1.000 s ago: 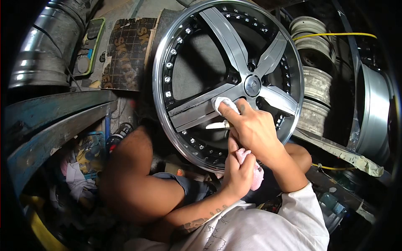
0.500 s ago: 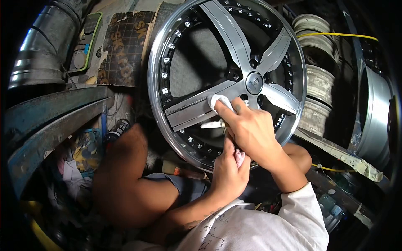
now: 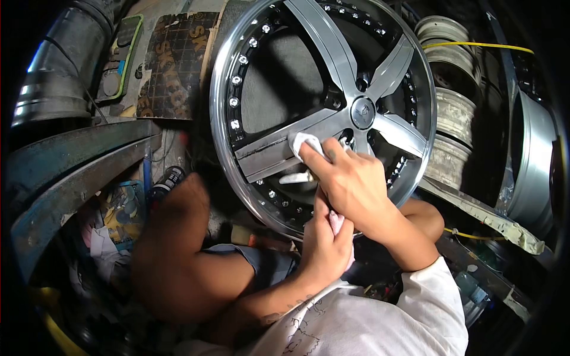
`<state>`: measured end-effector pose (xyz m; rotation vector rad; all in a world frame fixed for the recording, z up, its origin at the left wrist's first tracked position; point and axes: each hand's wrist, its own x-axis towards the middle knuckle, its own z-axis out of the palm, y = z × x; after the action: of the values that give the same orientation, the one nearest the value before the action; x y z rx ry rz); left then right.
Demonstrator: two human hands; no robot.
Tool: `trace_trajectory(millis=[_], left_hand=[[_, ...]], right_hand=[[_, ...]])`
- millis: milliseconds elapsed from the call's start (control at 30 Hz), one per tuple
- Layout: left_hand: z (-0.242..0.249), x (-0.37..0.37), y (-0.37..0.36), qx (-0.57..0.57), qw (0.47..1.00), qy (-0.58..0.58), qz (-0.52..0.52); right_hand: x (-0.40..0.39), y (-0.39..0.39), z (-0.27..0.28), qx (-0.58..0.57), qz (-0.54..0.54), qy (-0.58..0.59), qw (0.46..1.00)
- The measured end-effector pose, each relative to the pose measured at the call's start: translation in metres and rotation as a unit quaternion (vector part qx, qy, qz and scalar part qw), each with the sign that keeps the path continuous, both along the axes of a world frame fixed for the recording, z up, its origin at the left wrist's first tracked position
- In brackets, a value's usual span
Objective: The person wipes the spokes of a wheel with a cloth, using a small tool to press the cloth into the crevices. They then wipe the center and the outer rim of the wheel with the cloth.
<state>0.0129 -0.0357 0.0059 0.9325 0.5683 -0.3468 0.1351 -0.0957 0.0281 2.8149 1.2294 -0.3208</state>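
A large alloy wheel rim [image 3: 323,44] with silver spokes, a polished lip and small bolts around its edge stands tilted in front of me. My right hand [image 3: 350,181] is closed on a white cloth [image 3: 304,142], its fingers pressing it against the lower-left spoke [image 3: 267,148]. A dark streak runs along that spoke beside the cloth. A loose white end hangs below the fingers. Just under it, my left hand [image 3: 326,243] is closed around a pinkish cloth [image 3: 336,222], close to the rim's lower edge; its fingertips are partly hidden.
Stacked worn rims [image 3: 454,113] stand on the right, near another silver rim [image 3: 531,166]. A yellow cable [image 3: 481,45] crosses there. At left are a blue metal beam [image 3: 77,160], a printed board [image 3: 172,65] and a dark spray can [image 3: 169,181]. A brush [image 3: 249,238] lies near my leg.
My right hand and the white cloth have slid slightly left along the spoke. The dark streak beside the cloth looks heavier. My left hand has barely moved, and more pink cloth shows below it.
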Motion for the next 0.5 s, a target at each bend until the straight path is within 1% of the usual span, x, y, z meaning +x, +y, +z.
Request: trace_trajectory(millis=[67,167,200,300,333,400,500], left_hand=[[-0.001,0.002,0.002,-0.022,1.0,0.009,0.006],[0.0,-0.003,0.0,-0.012,1.0,-0.009,0.024],[-0.002,-0.003,-0.001,0.007,0.999,-0.021,0.029],[0.0,-0.003,0.001,-0.039,0.998,0.008,0.049],[-0.001,-0.005,-0.001,-0.053,0.997,0.001,0.064],[0.0,-0.009,0.001,-0.007,0.999,-0.029,0.045],[-0.008,-0.009,-0.002,-0.001,0.998,-0.029,0.064]], right_hand=[[0.0,0.003,0.002,-0.01,-0.001,0.001,1.0],[-0.006,-0.003,-0.004,-0.003,0.029,-0.014,0.999],[-0.006,0.0,-0.005,-0.013,0.033,-0.013,0.999],[0.0,0.01,-0.002,0.0,0.018,-0.003,1.0],[0.0,0.011,-0.001,-0.006,0.02,0.0,1.0],[-0.005,0.009,0.001,-0.018,0.032,-0.003,0.999],[-0.005,0.01,-0.006,-0.009,0.047,0.005,0.999]])
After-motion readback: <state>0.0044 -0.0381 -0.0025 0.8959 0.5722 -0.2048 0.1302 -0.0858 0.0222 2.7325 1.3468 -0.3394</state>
